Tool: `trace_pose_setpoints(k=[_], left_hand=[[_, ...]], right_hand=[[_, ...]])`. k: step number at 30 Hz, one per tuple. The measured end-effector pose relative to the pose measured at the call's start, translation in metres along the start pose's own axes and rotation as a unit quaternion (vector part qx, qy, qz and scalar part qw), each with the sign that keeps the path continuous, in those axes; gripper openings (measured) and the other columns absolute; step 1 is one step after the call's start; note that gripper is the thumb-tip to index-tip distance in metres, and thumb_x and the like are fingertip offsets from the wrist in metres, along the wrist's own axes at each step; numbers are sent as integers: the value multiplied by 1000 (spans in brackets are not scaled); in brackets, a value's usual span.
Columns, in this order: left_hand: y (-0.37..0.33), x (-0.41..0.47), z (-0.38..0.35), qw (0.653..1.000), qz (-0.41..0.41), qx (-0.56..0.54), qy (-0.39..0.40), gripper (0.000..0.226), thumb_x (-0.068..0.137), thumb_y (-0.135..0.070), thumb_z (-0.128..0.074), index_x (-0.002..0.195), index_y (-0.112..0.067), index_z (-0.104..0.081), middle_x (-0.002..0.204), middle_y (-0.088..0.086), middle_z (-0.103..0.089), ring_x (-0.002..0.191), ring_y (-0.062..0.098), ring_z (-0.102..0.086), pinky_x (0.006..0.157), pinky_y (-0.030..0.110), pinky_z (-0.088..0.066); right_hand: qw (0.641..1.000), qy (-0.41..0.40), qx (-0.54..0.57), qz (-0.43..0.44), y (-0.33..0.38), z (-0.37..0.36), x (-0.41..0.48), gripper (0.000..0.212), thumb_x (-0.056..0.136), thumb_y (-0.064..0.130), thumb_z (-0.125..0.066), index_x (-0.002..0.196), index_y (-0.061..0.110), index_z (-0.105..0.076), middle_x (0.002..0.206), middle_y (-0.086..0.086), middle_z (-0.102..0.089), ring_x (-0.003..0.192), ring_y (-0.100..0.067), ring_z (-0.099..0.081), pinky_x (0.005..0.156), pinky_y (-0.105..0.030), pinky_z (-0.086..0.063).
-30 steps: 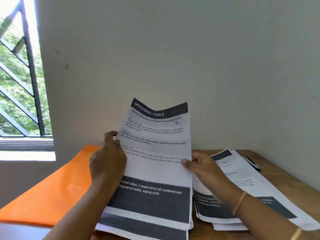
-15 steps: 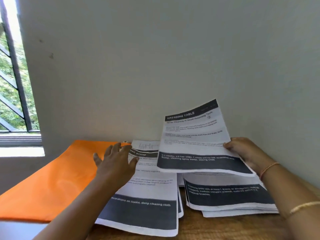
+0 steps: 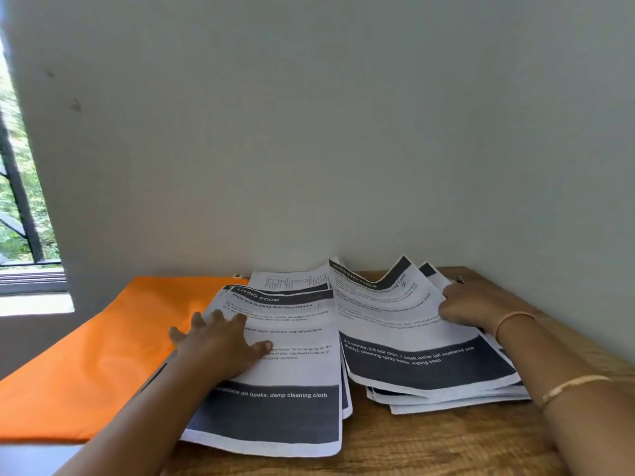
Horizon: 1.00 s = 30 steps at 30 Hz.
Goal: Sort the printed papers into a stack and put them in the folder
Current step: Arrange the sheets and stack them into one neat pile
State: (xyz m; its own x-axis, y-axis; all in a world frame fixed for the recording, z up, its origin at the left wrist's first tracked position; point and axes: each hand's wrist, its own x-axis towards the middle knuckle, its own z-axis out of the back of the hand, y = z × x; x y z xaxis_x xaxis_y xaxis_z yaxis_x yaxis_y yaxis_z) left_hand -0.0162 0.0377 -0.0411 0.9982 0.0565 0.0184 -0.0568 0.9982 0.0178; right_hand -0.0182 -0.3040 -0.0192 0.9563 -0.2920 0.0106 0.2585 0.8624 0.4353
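Two piles of printed papers lie side by side on the wooden table (image 3: pixel 429 448). The left pile (image 3: pixel 292 359) is topped by a "Living Room" sheet, and my left hand (image 3: pixel 220 341) rests flat on it with fingers spread. On the right pile (image 3: pixel 446 396) lies the "Dressing Table" sheet (image 3: pixel 388 324), its far end still curled up. My right hand (image 3: pixel 470 305) holds that sheet at its right edge, fingers curled over it. An orange folder (image 3: pixel 89 352) lies flat to the left of the piles, partly under the left pile.
A plain wall stands close behind the table and along its right side. A barred window (image 3: pixel 20 207) is at the far left. A small dark object (image 3: pixel 460 280) peeks out behind my right hand. Bare wood shows along the near edge of the table.
The "Dressing Table" sheet went from both hands in front of me over to the right pile, carried by my right hand. My left hand let go and came down onto the left pile.
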Motion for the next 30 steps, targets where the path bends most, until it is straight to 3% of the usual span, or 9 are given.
trace_pose_setpoints(k=[3,7,11,14,20,27,30], left_hand=[[1,1,-1,1000,16,-2,8,73,84,-74,-33,144,-35,-25,156,3,-14,143,33,-6,110,61,-11],[3,3,-2,999,31,-13,20,72,82,-76,-35,140,-35,-31,155,4,-15,142,35,-8,110,62,-12],[6,7,-4,998,48,-28,35,75,79,-79,-35,140,-35,-32,154,5,-14,142,36,-11,108,62,-15],[7,8,-6,998,51,-23,35,77,79,-80,-33,141,-34,-30,155,7,-11,141,37,-12,108,62,-15],[8,8,-5,998,55,-15,24,76,80,-79,-33,141,-33,-31,155,8,-10,140,36,-15,108,62,-16],[14,8,-2,997,70,-22,21,75,81,-77,-36,140,-31,-32,155,10,-10,139,35,-20,108,61,-19],[15,9,-1,997,78,-24,14,75,81,-76,-37,140,-29,-33,154,10,-14,137,34,-23,108,60,-21]], right_hand=[[1000,-12,-19,9,-1,-2,4,36,83,11,-46,117,11,-60,118,-8,-61,102,-25,-59,82,-23,-47],[998,3,-65,-17,-10,-7,19,62,70,38,-57,130,24,-52,127,-3,-59,110,-24,-57,95,-31,-47],[986,67,-126,-86,-6,-13,17,85,82,47,-56,151,18,-16,156,-16,-17,141,-32,-24,114,-39,-28],[979,72,-155,-108,-10,-20,22,90,82,58,-45,152,22,-3,158,-17,4,146,-36,-4,117,-45,-16],[977,95,-160,-102,-4,-21,17,66,100,45,-29,153,18,1,156,-19,16,145,-37,6,118,-43,-4],[983,92,-114,-106,-12,-21,21,66,99,42,-29,153,19,2,158,-13,16,146,-35,8,117,-42,1],[984,92,-134,-74,-7,-18,13,57,101,35,-25,153,26,-3,158,-13,15,145,-37,5,117,-44,-2]])
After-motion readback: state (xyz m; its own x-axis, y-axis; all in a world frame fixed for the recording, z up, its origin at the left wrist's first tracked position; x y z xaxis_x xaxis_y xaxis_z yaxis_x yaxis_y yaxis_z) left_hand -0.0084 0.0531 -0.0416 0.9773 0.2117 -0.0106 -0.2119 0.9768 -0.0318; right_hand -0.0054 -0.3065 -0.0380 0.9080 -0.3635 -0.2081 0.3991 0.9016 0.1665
